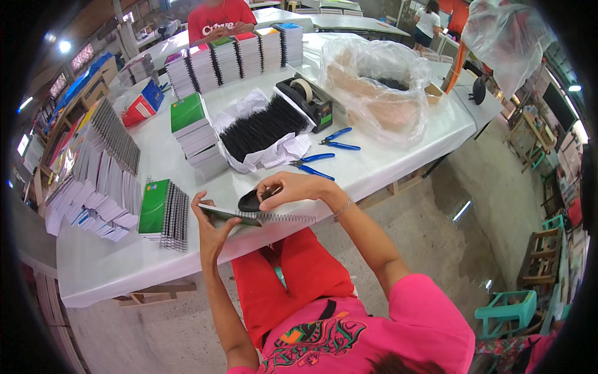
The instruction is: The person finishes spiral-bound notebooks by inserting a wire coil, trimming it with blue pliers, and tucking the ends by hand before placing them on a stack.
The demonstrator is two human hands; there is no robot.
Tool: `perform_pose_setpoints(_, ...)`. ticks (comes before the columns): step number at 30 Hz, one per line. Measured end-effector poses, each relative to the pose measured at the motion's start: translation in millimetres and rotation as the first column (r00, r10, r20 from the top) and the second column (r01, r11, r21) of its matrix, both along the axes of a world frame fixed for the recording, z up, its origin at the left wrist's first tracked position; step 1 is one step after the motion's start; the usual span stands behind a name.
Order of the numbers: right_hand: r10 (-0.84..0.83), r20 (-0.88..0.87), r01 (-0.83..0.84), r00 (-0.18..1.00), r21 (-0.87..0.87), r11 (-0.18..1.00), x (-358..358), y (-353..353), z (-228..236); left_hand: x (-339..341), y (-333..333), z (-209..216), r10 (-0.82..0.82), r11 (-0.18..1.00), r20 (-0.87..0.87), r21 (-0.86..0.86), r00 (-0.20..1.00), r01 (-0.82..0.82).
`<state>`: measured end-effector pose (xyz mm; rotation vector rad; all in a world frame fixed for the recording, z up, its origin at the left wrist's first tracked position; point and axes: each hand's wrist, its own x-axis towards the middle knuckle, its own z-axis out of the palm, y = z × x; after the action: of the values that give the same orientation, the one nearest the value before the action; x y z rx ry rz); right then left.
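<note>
Toward eight o'clock from centre, the left hand (215,228) pinches a notebook (232,215), seemingly to steady its wire coil (288,218) (jutting toward three), while the right hand (285,189), fingers curled, grips a black object (248,202).

White table (370,163) with notebook stacks (189,113), blue-handled cutters (344,146), tape dispenser (321,111).

Bright overall; a lamp (65,47) glares at upper left; the floor (430,249) glints; straight edges bow toward black corners.
</note>
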<state>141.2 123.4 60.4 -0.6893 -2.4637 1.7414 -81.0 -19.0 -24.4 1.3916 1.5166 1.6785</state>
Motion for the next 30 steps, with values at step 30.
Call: perform_pose_setpoints(30,-0.052,-0.260,0.013,0.964,-0.149,0.989,-17,-2,-13,-3,-6,0,-0.094,0.995,0.091,-0.027,0.991,0.097)
